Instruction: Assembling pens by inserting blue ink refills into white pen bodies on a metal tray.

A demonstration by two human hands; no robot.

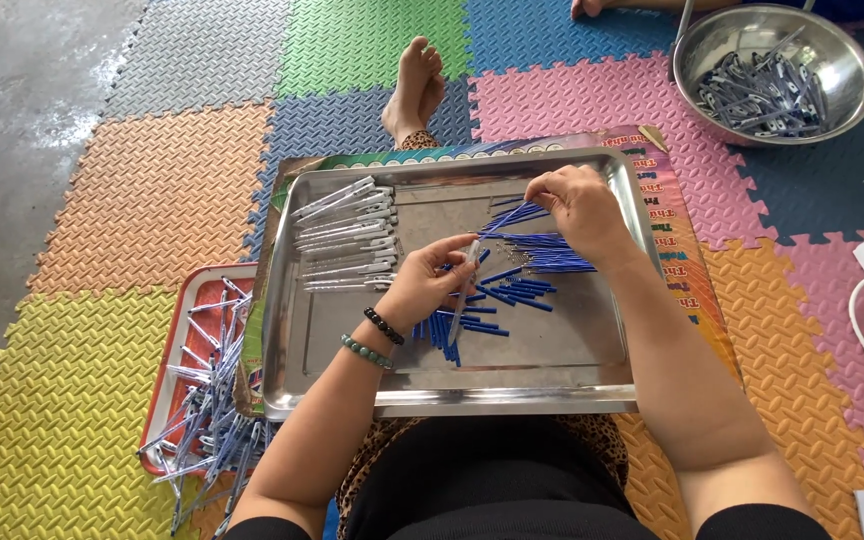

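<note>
Resting over the middle of a steel tray (332, 340), the left hand (422, 285) is closed around a clear pen barrel (467, 275), which is held nearly upright in the picture, its long axis running from the fingers toward the far rim with a slight lean to the right. The right hand (582, 205) is pinched shut on a thin blue refill (512, 215), whose long axis slants from the fingertips down and leftward toward the barrel's upper end; whether the two touch cannot be told. More blue refills (542, 262) are seen lying mostly crosswise under the right hand, and a looser scatter (462, 325) is spread below the left hand, pointing several ways. A row of finished pens (347, 240) is laid side by side along the tray's left part, their long axes running left to right. The near half of the tray floor is left bare, and open metal is also seen at the far right corner. Just beside the tray's left rim, a red tray (177, 330) heaped with pens is set on the foam mat floor (72, 400). A steel bowl (842, 45) of parts stands well apart at the far right.
</note>
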